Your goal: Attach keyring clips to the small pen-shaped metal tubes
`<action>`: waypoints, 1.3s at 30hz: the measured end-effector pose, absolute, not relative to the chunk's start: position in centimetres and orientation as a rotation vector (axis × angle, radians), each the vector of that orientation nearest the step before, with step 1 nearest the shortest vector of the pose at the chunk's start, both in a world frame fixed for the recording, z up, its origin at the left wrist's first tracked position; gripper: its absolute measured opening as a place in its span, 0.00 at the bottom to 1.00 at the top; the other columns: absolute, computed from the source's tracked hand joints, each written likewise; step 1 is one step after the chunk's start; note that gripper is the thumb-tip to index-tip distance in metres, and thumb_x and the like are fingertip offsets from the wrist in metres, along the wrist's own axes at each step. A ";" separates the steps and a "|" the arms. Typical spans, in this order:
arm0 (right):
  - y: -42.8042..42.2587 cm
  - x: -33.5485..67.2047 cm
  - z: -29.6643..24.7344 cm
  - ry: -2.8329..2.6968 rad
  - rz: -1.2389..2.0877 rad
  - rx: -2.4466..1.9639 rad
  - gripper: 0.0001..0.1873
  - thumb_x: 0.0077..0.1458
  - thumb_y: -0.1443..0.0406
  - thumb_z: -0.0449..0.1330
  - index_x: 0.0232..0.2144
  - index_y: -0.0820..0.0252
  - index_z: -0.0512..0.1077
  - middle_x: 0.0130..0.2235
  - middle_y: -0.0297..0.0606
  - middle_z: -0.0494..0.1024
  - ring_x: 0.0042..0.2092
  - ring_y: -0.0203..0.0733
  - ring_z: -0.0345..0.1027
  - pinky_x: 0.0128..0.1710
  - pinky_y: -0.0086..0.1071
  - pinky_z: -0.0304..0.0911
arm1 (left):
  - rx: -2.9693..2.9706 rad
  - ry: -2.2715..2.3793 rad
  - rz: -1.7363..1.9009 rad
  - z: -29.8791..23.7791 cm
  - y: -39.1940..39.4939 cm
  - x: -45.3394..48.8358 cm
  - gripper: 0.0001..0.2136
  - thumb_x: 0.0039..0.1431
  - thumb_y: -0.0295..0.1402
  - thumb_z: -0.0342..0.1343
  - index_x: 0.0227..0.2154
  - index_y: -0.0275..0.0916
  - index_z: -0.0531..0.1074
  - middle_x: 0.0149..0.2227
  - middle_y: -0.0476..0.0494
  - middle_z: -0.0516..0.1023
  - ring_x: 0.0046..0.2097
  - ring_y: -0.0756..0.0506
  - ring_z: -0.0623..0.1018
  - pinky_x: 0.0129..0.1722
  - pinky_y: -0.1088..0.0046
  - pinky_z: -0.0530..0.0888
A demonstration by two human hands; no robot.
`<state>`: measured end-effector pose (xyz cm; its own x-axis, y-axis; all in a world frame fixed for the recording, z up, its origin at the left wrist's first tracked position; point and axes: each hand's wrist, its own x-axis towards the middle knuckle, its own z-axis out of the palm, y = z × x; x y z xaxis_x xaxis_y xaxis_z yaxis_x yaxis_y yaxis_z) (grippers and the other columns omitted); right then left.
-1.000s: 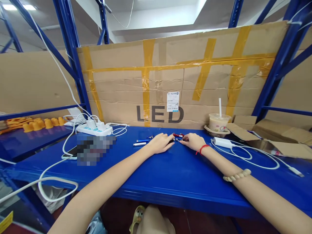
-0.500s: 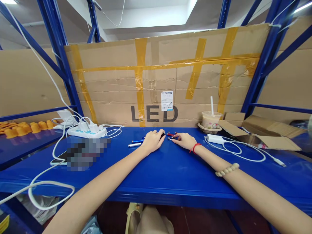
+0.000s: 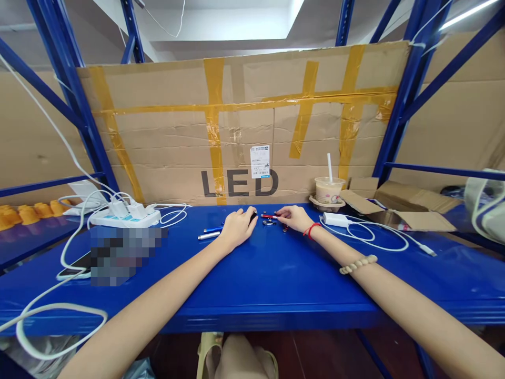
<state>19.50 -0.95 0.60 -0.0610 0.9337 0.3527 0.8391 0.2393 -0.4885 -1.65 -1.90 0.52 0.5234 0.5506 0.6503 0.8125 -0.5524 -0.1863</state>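
Note:
My right hand [image 3: 294, 217] is closed in a pinch on the near end of a slim red pen-like piece [image 3: 269, 216] with a shiny tip. Small shiny metal parts [image 3: 269, 223] lie on the table just below it, and a small reddish piece [image 3: 285, 228] sits under my fingers. To the left, my left hand [image 3: 238, 228] rests curled on the table, closed round a small black piece [image 3: 254, 215] mostly covered by the fingers. Beside its wrist lie a blue pen [image 3: 212, 229] and a silver pen [image 3: 208, 236], both partly hidden by the hand.
A drink cup with a straw [image 3: 329, 190] stands behind my right hand, near a white adapter with cable [image 3: 336, 219] and an opened cardboard box [image 3: 426, 220]. On the left are a white power strip [image 3: 118, 217], cables and a phone [image 3: 79, 263]. Cardboard [image 3: 173, 152] walls the table's back.
My right hand has taken hold of the red pen-like piece and lifted its end slightly. My left hand stays curled in place. The whole view has shifted, so things appear further left.

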 end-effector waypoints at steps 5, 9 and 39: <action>-0.9 19.9 1.0 -1.886 0.126 -1.565 0.10 0.48 0.67 0.58 0.35 0.63 0.73 0.32 0.38 0.79 0.32 0.36 0.72 0.34 0.26 0.66 | -2.286 -1.088 -0.768 0.5 -1.9 -1.7 0.14 0.62 0.38 0.36 0.41 0.38 0.62 0.29 0.43 0.72 0.32 0.46 0.73 0.32 0.72 0.67; -1.3 20.7 1.7 -1.930 -0.072 -1.629 0.12 0.46 0.64 0.61 0.35 0.63 0.74 0.31 0.38 0.79 0.33 0.39 0.72 0.35 0.29 0.65 | -2.276 -1.120 -0.774 0.6 -1.9 -1.7 0.14 0.62 0.38 0.36 0.42 0.38 0.62 0.29 0.43 0.72 0.32 0.46 0.73 0.31 0.73 0.66; -3.4 19.1 2.4 -2.393 0.013 -1.506 0.09 0.46 0.57 0.57 0.28 0.50 0.76 0.34 0.28 0.78 0.34 0.36 0.69 0.27 0.25 0.56 | -2.573 -0.820 -0.489 0.6 -1.6 -1.5 0.14 0.62 0.41 0.37 0.38 0.38 0.63 0.34 0.44 0.72 0.37 0.46 0.73 0.37 0.72 0.68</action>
